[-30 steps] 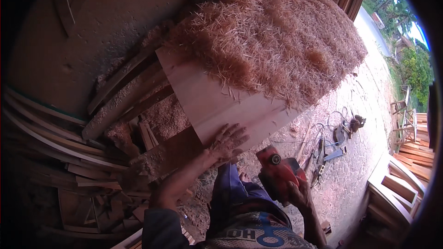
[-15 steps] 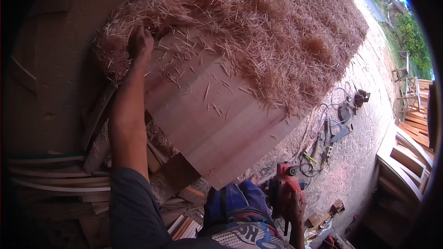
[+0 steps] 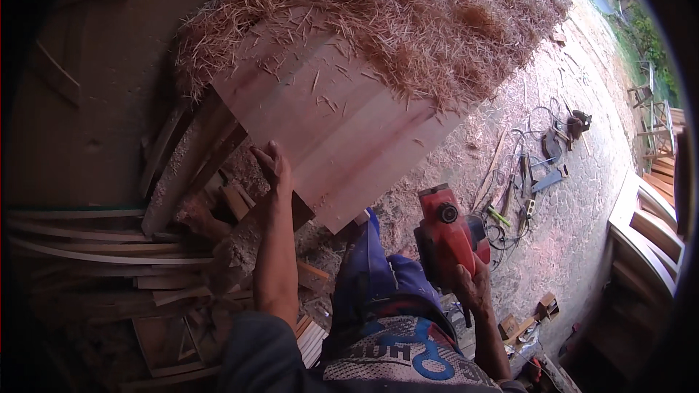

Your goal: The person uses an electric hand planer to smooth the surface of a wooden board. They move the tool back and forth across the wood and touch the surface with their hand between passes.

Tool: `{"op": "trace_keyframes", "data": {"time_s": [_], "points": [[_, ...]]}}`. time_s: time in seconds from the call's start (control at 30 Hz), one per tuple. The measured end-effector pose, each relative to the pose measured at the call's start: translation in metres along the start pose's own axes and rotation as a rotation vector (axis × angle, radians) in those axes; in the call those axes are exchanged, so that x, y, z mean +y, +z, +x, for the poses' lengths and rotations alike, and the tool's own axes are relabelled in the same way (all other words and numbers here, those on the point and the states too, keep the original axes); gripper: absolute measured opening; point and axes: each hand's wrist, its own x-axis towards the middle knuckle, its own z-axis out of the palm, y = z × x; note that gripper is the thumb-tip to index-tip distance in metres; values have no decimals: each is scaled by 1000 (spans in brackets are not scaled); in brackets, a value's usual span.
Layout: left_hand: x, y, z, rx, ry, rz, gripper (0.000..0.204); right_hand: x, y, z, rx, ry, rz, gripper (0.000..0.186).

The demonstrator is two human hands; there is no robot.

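My right hand [image 3: 473, 284] is wrapped round the rear handle of a red electric planer [image 3: 453, 241], held up off the board beside my right thigh. A black round knob shows on the planer's front; its sole is hidden. At the left edge of the wide wooden board [image 3: 342, 153], my left hand [image 3: 274, 165] is open, fingers apart and holding nothing. Whether it touches the edge I cannot tell. The board's near half is mostly bare, with a few loose slivers. Over its far half lies a thick heap of pinkish wood shavings [image 3: 422, 29].
Saws and hand tools, a blue-bladed saw [image 3: 550, 179] among them, lie with cables on the rough floor to the right. Curved timber strips [image 3: 95, 247] and offcuts are stacked at the left. A pale wooden frame [image 3: 644, 229] stands at far right.
My left hand has come back from the shavings to the board's near left edge. The planer has risen and moved forward in my right hand. Some shavings at the left have gone.
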Motion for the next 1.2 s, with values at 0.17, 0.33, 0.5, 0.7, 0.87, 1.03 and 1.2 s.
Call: {"op": "trace_keyframes", "data": {"time_s": [0.17,0.33,0.5,0.7,0.87,1.03,1.2], "points": [[25,-10,-13,-245,-514,-484,79,-50,14,32,-243,-48,-168,50],[34,-13,-16,-170,-742,-615,88,-68,56,65,-411,-113,-292,54],[49,-24,-19,-125,-771,-650,87,-63,80,75,-484,-74,-231,53],[18,-4,-14,-178,-709,-674,81,-48,78,69,-410,-108,-280,49],[-19,9,-8,-188,-577,-629,73,-82,118,108,-392,-121,-275,47],[-9,1,-14,-215,-591,-513,66,-142,206,225,-402,-229,-309,56],[30,-4,-23,-196,-645,-837,69,-200,293,377,-528,-718,-142,31]]}}
